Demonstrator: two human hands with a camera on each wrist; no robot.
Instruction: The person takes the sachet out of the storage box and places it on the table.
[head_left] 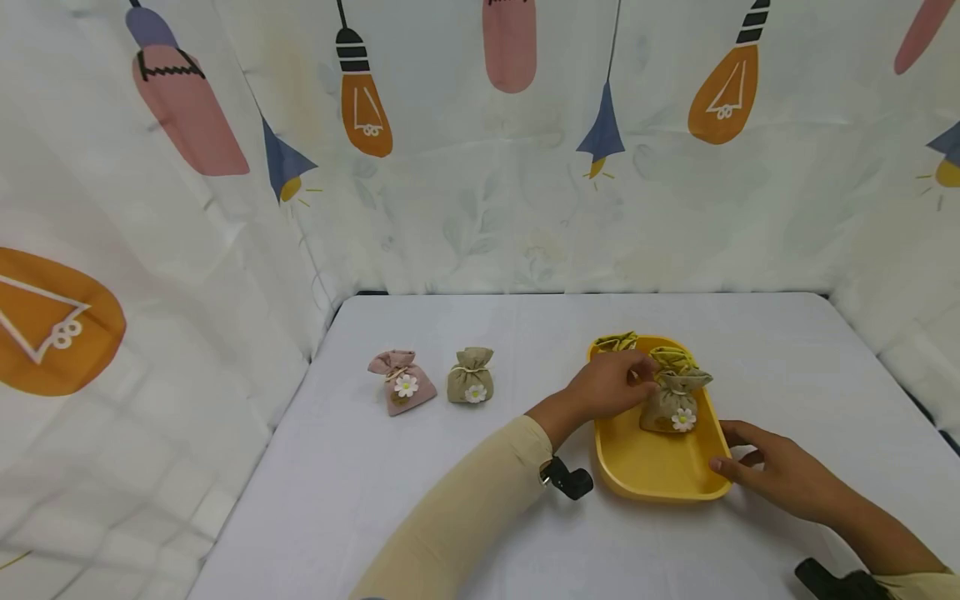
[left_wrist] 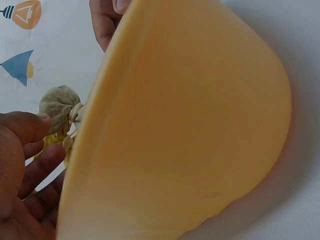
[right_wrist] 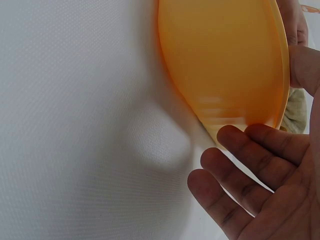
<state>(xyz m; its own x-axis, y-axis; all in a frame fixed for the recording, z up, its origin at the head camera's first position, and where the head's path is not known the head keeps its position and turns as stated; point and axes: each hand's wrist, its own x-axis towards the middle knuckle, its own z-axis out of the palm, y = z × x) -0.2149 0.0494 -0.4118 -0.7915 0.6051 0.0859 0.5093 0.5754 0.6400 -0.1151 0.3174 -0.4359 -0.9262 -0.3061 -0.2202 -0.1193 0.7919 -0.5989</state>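
A yellow tray [head_left: 652, 471] stands on the right half of the table. My right hand [head_left: 780, 471] holds its right side, thumb on the rim and fingers [right_wrist: 240, 142] against the outer wall. Inside leans a grey-green drawstring pouch [head_left: 670, 410] with a white flower. My left hand [head_left: 611, 385] reaches over the left rim, its thumb and fingers loosely parted at that pouch's gathered top [left_wrist: 61, 107]. Behind it in the tray are a yellow patterned pouch [head_left: 672, 358] and another yellow one [head_left: 617, 342], partly hidden by the left hand.
A pink drawstring pouch [head_left: 411, 389] and a green pouch [head_left: 471, 379], each with a white flower, lie on the left half of the white table [head_left: 450, 467]. Fabric printed with lamps and bulbs [head_left: 480, 192] hangs behind and to the left.
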